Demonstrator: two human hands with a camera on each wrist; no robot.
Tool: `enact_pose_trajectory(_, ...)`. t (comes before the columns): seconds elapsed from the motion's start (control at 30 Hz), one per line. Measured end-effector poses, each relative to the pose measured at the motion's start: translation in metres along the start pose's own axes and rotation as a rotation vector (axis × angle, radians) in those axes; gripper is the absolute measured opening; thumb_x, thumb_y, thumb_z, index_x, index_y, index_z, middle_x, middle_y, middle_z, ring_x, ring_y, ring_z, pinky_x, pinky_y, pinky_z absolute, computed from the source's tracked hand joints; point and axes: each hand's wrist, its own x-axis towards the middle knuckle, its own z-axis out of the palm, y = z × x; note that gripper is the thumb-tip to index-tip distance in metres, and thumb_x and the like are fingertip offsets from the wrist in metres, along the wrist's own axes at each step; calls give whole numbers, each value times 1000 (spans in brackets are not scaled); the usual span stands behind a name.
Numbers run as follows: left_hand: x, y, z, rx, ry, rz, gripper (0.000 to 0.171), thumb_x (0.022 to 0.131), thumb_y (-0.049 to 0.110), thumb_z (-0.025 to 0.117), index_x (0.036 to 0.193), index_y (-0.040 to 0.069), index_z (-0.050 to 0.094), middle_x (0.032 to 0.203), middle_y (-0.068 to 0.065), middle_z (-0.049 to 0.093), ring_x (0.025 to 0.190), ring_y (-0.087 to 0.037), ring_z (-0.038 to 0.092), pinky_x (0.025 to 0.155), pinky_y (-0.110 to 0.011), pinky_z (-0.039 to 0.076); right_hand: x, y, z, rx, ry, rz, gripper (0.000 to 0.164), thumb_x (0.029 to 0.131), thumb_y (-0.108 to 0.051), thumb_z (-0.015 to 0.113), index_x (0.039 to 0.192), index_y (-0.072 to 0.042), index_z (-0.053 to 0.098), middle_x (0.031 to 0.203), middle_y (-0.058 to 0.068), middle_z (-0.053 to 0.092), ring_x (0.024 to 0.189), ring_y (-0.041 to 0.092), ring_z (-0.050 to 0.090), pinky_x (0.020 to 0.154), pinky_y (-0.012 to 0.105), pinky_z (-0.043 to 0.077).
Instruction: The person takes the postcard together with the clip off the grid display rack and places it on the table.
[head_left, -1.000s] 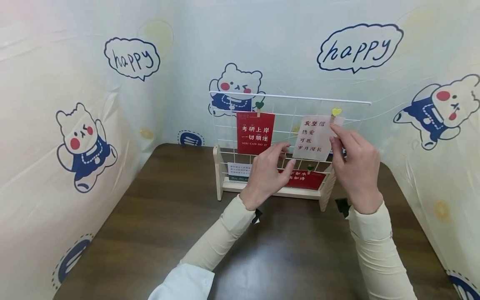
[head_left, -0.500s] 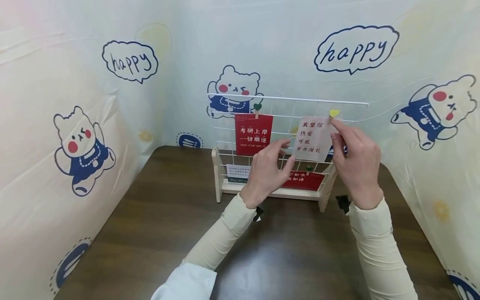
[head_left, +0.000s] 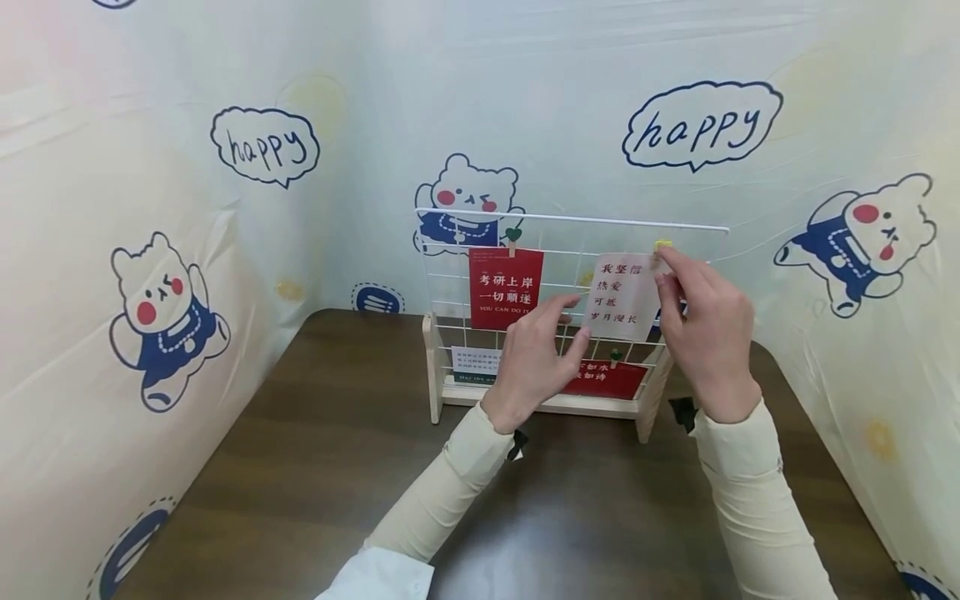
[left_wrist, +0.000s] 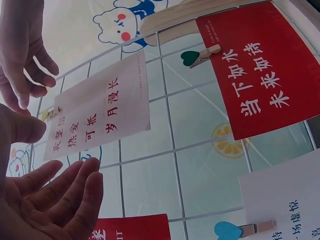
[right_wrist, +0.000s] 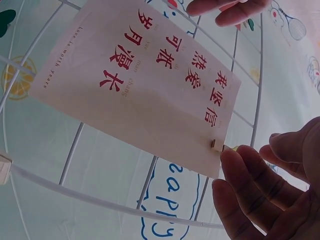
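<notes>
My right hand (head_left: 708, 337) pinches a small wooden clothespin (right_wrist: 217, 145) with a yellow heart, at the top right corner of a pale pink card (head_left: 622, 298). Part of the heart is hidden by a fingertip. The card hangs tilted against a white wire grid stand (head_left: 573, 220) with red Chinese writing facing out. My left hand (head_left: 536, 358) hovers at the card's lower left side, thumb and fingers spread, holding nothing. Whether its thumb touches the card's edge I cannot tell.
A red card (head_left: 506, 289) hangs from a green-heart clothespin (head_left: 513, 237) on the left. Low on the grid are another red card (left_wrist: 260, 65) and a white card (left_wrist: 285, 200). The stand rests on a dark wooden table (head_left: 322, 433) against a printed cloth backdrop (head_left: 360, 100).
The head view has tilted, so the scene sits lower. My right fingertips have shifted slightly up over the yellow heart, covering more of it. The left hand stays by the pink card.
</notes>
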Motion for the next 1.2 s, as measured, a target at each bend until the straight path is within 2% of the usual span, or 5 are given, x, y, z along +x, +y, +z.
enact_pose_trajectory(0.4, 6, -5, -1, 21, 6, -2, 46, 96, 27, 73, 138, 11, 63, 136, -4, 72, 106, -18, 78, 89, -29, 63, 12, 1, 7, 15, -3, 1, 32, 101, -9, 66, 132, -1, 69, 90, 24, 74, 69, 35, 62, 61, 39, 47)
enact_pose_trajectory(0.8, 10, -8, 8, 17, 8, 8, 45, 96, 27, 72, 138, 10, 64, 134, -6, 73, 102, -17, 78, 88, -29, 63, 16, 8, 5, -16, -22, 21, 32, 104, -12, 62, 133, -1, 69, 85, 23, 72, 67, 34, 59, 59, 35, 40)
enact_pose_trajectory(1.2, 16, -5, 10, 40, -2, 11, 48, 95, 31, 73, 138, 11, 64, 128, -4, 76, 101, -14, 77, 88, -28, 63, 20, 14, 2, -33, -18, 27, 31, 104, -11, 62, 132, -2, 70, 79, 22, 69, 63, 31, 55, 58, 30, 34)
